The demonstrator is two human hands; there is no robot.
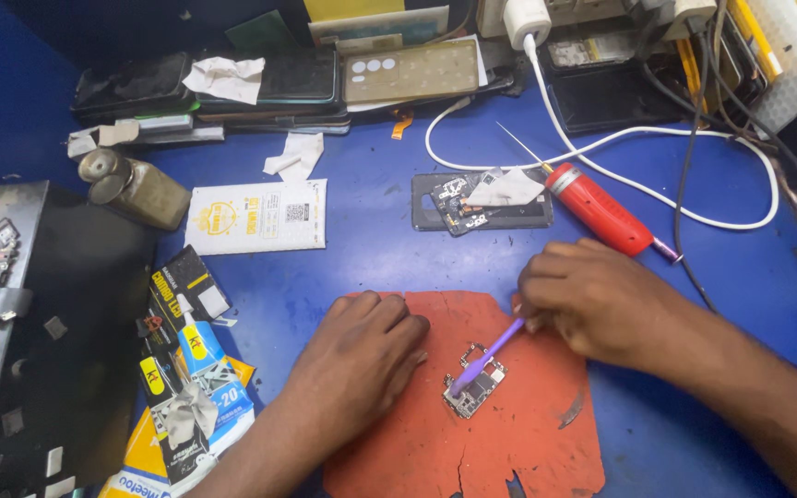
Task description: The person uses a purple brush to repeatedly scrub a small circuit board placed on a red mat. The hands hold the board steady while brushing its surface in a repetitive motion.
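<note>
While right hand [592, 300] pinches purple brush [486, 355] onto circuit board [474, 387] | left hand [362, 355] rests curled, empty, on red mat [528, 443]

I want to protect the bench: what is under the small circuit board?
The circuit board lies on a red mat on the blue table. The table beneath the mat is hidden.
</note>
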